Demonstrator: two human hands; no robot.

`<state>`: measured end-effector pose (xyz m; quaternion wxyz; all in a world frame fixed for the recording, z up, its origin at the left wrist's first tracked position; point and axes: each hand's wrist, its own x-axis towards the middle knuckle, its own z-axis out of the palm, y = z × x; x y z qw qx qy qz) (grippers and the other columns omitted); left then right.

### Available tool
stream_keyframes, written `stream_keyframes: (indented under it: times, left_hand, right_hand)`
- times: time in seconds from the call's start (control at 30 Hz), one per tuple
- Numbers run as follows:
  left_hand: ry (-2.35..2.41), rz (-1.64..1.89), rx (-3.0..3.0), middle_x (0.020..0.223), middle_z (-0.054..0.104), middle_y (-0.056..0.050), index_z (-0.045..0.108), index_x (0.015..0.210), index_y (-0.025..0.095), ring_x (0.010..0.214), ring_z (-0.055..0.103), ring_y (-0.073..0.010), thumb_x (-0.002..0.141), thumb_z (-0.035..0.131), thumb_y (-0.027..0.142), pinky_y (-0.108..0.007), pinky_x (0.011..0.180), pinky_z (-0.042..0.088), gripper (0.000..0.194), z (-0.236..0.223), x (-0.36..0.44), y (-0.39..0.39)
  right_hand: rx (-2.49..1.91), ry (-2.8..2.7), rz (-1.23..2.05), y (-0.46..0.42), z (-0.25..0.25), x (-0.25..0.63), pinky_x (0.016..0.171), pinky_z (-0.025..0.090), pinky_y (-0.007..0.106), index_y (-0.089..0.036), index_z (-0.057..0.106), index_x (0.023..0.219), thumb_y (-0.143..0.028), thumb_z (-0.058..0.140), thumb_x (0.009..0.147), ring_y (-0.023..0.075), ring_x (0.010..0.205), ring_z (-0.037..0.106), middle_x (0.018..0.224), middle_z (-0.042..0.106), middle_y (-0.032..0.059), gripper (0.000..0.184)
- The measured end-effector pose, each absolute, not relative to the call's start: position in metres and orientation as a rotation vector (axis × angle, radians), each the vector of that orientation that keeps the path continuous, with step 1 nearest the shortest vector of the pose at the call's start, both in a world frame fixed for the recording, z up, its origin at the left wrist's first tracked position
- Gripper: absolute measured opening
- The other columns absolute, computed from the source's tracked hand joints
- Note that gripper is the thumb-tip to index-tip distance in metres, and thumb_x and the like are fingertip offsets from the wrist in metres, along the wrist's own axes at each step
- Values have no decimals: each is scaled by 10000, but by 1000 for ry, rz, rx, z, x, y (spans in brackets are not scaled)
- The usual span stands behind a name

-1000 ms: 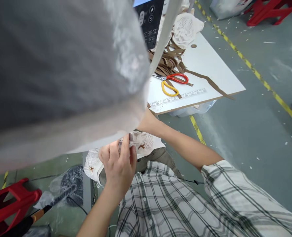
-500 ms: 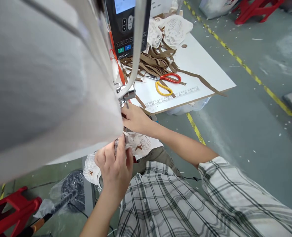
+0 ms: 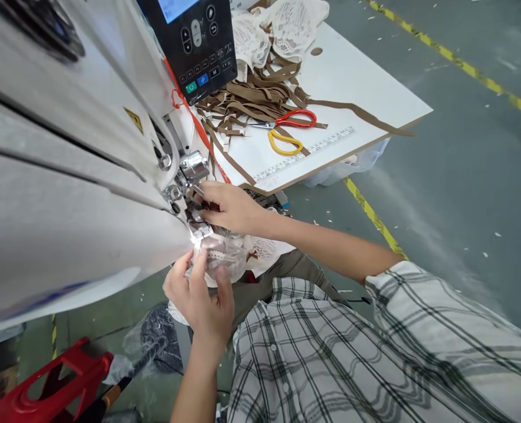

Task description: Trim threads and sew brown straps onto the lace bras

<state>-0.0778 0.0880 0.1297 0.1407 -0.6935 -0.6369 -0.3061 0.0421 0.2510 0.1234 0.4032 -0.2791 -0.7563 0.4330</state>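
Observation:
A white lace bra with a small brown bow lies under the head of a sewing machine. My left hand has its fingers spread, with the fingertips resting on the sheer lace in front of the lit presser foot. Its thumb stands apart from the other fingers. On the far side of the needle area, my right hand is curled in close to the metal parts. Its fingertips are partly hidden, and I cannot make out what lies between them.
Scissors with red and yellow handles lie by brown straps on the white tabletop. Lace cups are piled behind. A control panel overhangs the left side. A red stool stands on the floor.
The view has shifted, showing more of the machine head and needle area. My left thumb and fingers have spread wider over the lace. My right hand remains beside the needle area.

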Motion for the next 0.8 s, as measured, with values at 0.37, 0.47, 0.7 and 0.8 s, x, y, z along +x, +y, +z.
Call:
stream_keyframes:
  times: [0.37, 0.47, 0.7, 0.8]
  left_hand:
    - [-2299, -1403, -1825, 1305, 557, -153, 523, 1360, 200, 1252, 552, -233, 1013, 483, 347, -349, 993, 473, 379, 113, -90, 84]
    - [-2417, -1467, -1731, 1232, 593, -124, 554, 1320, 198, 1216, 573, -216, 1032, 444, 358, -310, 967, 479, 346, 111, -90, 85]
    - [-2535, -1565, -1627, 1180, 626, -98, 606, 1255, 195, 1145, 593, -206, 1027, 453, 402, -296, 932, 480, 344, 112, -88, 86]
    - [-2557, -1569, -1622, 1181, 626, -100, 603, 1256, 193, 1118, 600, -204, 1028, 448, 408, -295, 917, 480, 350, 113, -88, 85]
  right_hand:
    - [-707, -1907, 1108, 249, 123, 42, 750, 363, 265, -167, 587, 850, -188, 554, 850, 149, 810, 508, 866, 546, 19, 39]
    - [-718, -1909, 1100, 248, 122, 40, 750, 366, 265, -169, 610, 866, -203, 562, 855, 151, 809, 512, 875, 561, 21, 59]
    - [-719, -1886, 1088, 249, 116, 37, 745, 373, 266, -173, 652, 883, -226, 581, 860, 147, 799, 524, 903, 601, 22, 91]
    - [-685, -1867, 1084, 247, 115, 38, 743, 386, 270, -172, 657, 878, -240, 578, 883, 153, 818, 539, 915, 619, 32, 105]
